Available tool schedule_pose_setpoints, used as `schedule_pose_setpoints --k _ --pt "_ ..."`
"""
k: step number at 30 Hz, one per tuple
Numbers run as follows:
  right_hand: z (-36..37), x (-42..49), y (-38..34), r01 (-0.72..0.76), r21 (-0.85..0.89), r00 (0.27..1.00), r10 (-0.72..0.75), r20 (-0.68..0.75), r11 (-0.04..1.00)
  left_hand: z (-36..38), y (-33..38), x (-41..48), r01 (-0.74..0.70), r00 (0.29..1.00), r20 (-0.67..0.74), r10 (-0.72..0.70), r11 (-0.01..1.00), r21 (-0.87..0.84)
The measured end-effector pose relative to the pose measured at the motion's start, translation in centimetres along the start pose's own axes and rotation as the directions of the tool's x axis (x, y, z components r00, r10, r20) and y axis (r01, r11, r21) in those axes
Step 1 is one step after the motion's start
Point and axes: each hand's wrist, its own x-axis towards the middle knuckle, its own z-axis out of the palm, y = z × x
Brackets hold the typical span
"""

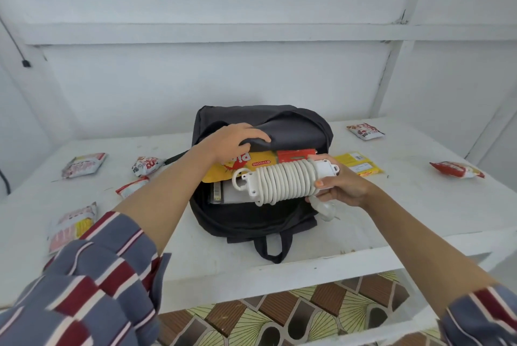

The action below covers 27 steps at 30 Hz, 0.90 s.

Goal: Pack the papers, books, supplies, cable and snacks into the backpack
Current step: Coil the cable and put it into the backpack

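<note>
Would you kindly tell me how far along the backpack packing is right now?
Done: a yellow snack bag and a red packet already sit inside the open backpack. In hand: the left hand holds the flap up while the right hand holds the coiled white cable over the opening. Left: several snack packets and a yellow packet lie on the table.

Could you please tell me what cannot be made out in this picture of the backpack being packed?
Head view only.
1. Backpack depths: hidden under the yellow snack bag and the cable-wrapped power strip that the right hand holds.
2. Plug beneath that hand: blurred, shape unclear.
3. Far snack packet: print too small to read.
4. Nearest left snack packet: print blurred, partly behind the sleeve.
</note>
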Motion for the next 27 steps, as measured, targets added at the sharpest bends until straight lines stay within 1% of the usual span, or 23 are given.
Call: schedule_pose_setpoints --k 5,9,15,18,22,27 --pt "0.1 0.8 0.3 -0.036 -0.029 0.998 0.034 -0.051 0.999 -0.1 -0.6 0.9 -0.013 1.0 -0.011 0.013 0.999 -0.048" --pt "0.3 1.9 0.8 -0.075 -0.069 0.996 0.071 -0.054 0.995 -0.2 -0.8 1.4 -0.003 1.0 -0.007 0.003 0.998 -0.064" --pt "0.6 2.9 -0.1 -0.085 -0.097 0.994 0.078 -0.077 0.992 -0.2 -0.9 1.4 0.011 0.999 -0.046 -0.015 0.996 -0.093" --pt "0.9 3.6 -0.3 -0.08 -0.077 0.991 0.071 -0.11 0.994 -0.3 -0.9 1.6 0.014 0.999 -0.05 -0.019 0.995 -0.102" --pt "1.3 4.5 0.1 -0.071 -0.041 0.991 0.066 -0.119 0.997 -0.5 -0.8 1.7 0.03 0.998 -0.057 -0.037 0.993 -0.11" --pt "1.5 4.8 0.8 -0.089 0.0 0.984 0.088 -0.153 0.996 -0.5 -0.8 1.8 0.04 0.998 -0.046 -0.046 0.992 -0.123"
